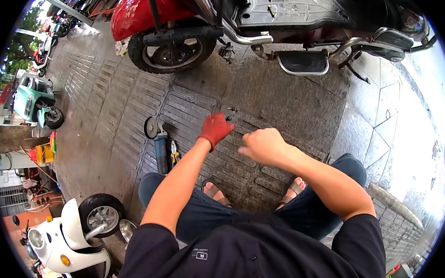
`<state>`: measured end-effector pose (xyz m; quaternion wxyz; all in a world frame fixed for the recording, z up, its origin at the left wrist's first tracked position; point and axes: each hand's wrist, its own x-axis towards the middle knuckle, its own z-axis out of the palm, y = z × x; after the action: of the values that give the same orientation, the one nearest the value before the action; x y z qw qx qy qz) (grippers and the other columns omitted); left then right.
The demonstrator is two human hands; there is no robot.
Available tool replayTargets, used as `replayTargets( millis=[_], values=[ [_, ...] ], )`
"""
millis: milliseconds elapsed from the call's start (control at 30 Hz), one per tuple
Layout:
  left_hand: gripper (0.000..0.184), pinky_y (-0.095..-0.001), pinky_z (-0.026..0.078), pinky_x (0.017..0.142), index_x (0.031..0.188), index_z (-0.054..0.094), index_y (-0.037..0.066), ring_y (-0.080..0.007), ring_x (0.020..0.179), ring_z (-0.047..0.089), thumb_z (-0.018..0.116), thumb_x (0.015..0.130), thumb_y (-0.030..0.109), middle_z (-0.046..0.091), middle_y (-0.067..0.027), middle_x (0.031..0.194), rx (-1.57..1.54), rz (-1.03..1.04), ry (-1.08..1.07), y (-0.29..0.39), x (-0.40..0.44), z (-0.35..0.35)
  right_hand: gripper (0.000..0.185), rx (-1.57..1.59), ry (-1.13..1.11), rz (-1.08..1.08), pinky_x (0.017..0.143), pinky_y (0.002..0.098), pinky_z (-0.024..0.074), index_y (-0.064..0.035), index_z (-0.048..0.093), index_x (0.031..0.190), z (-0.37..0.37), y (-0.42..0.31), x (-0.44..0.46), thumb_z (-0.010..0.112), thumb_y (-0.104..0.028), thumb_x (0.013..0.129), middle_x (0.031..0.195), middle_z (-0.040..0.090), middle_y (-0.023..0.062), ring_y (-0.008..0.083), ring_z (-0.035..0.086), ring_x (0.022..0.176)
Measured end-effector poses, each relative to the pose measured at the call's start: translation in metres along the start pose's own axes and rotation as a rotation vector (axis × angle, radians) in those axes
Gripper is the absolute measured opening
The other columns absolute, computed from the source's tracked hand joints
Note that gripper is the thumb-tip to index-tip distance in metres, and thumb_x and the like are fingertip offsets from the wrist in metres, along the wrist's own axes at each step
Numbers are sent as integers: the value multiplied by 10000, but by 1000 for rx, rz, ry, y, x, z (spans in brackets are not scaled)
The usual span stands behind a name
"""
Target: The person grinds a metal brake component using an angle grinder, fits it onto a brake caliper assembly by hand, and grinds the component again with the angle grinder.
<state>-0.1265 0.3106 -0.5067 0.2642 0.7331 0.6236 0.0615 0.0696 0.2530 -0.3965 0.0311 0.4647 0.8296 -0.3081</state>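
Note:
My left hand (216, 129), in a red glove, is closed around a small metal part (231, 117) whose end sticks out past the fingers. What kind of part it is, I cannot make out. My bare right hand (265, 147) is just to the right, its fingers curled and partly blurred by motion. Whether anything sits in those fingers is hidden. Left of my gloved hand, an angle grinder (159, 147) with a disc lies on the paving. Beside it are pliers (174, 154) with yellow and dark handles.
A red scooter (153, 12) stands across the far side, its footboard (305, 62) and side stand jutting toward me. At the lower left are a white scooter (74, 237) and its wheel (101, 214). A green scooter (33, 101) is parked left. My feet rest on ridged paving (240, 177).

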Motion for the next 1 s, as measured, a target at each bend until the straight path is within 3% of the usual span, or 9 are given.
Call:
replayTargets(
  millis=[133, 300, 367, 400, 500, 567, 833, 933, 1000],
  values=[
    [365, -441, 490, 834, 951, 655, 31, -345, 972, 610, 649, 728, 320, 649, -190, 1013, 263, -52, -127, -39, 17, 50, 337, 8, -86, -389, 679, 431, 519, -29, 624, 804, -2, -32, -19, 595, -364, 834, 796, 660, 142, 321, 651, 805],
    [496, -451, 458, 893, 1102, 621, 56, -361, 1098, 551, 594, 752, 406, 584, -201, 1172, 269, -144, -299, -40, 8, 55, 286, -136, -108, -403, 638, 400, 532, -84, 659, 822, 12, -32, -29, 638, -367, 783, 758, 671, 96, 275, 670, 768],
    [706, -447, 419, 956, 1199, 543, -38, -369, 1147, 520, 626, 744, 496, 562, -241, 1204, 216, -40, -145, -23, 18, 22, 291, -175, -30, -274, 612, 376, 531, -96, 662, 840, 6, -27, -25, 628, -381, 788, 802, 665, 83, 253, 662, 764],
    [703, -438, 402, 975, 1216, 510, -72, -379, 1146, 516, 646, 763, 449, 549, -266, 1206, 135, 119, -67, -96, 58, 47, 304, -92, 130, -224, 619, 378, 527, -102, 659, 855, 13, -19, -12, 635, -393, 772, 818, 659, 87, 247, 653, 807],
    [615, -420, 419, 946, 1215, 507, -57, -366, 1116, 529, 669, 770, 337, 550, -249, 1205, -191, 130, -242, -55, 91, -14, 364, 88, 742, -208, 754, 379, 446, -71, 619, 823, -10, -6, 15, 718, -394, 688, 872, 579, 77, 257, 545, 902],
    [581, -410, 428, 931, 1208, 515, -43, -347, 1097, 540, 667, 771, 308, 561, -233, 1190, -204, 247, -275, -20, 83, -28, 396, 50, 964, -251, 779, 372, 398, -69, 623, 822, -24, 1, 22, 717, -426, 679, 867, 561, 73, 252, 505, 909],
    [458, -371, 463, 874, 1177, 544, 10, -272, 1022, 584, 660, 773, 191, 606, -168, 1128, -123, 1010, -315, 71, 104, -11, 414, -43, 927, -372, 839, 391, 362, -75, 656, 841, -45, 50, 16, 682, -459, 688, 936, 585, 74, 273, 488, 939],
    [422, -356, 477, 853, 1166, 555, 30, -243, 994, 601, 658, 774, 148, 623, -143, 1105, -106, 1282, -206, 91, 115, -34, 342, -165, 1025, -356, 889, 419, 377, -43, 611, 858, -68, 45, -4, 734, -292, 656, 932, 567, 69, 280, 492, 989],
    [340, -356, 486, 813, 1053, 589, 28, -278, 931, 626, 643, 726, 103, 635, -166, 966, -161, 1081, -394, 114, 111, -68, 225, -190, 1040, -311, 784, 393, 453, -54, 574, 808, -88, 43, -20, 710, -204, 707, 885, 559, 71, 273, 544, 895]
  ],
)
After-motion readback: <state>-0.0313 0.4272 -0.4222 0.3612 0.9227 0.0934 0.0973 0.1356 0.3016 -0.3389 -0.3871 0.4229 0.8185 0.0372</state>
